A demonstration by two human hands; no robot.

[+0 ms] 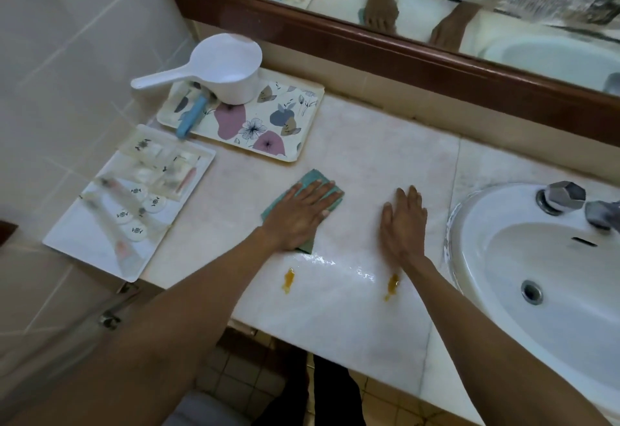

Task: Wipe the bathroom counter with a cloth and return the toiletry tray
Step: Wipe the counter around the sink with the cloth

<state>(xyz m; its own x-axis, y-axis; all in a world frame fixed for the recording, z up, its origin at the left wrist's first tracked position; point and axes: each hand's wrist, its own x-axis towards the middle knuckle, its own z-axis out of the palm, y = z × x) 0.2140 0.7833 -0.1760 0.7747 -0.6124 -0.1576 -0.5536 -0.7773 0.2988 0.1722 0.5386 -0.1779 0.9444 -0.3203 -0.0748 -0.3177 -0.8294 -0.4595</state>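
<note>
The left hand (299,213) was pressed flat, fingers spread, on a teal cloth (311,187) at the centre of the frame, on the marble table (369,157). The right hand (404,224) was laid open and empty just right of it. The white toiletry tray (84,241) was seen at the left edge, a floral tray (268,123) above it.

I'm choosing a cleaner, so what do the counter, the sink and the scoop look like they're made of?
Counter: looks like polished pale marble or a stone lookalike, with faint pinkish veining, seams and a wet sheen. Sink: probably glazed white ceramic, smooth and glossy. Scoop: white plastic by its look, matte, thin-walled, with a moulded handle.
</note>
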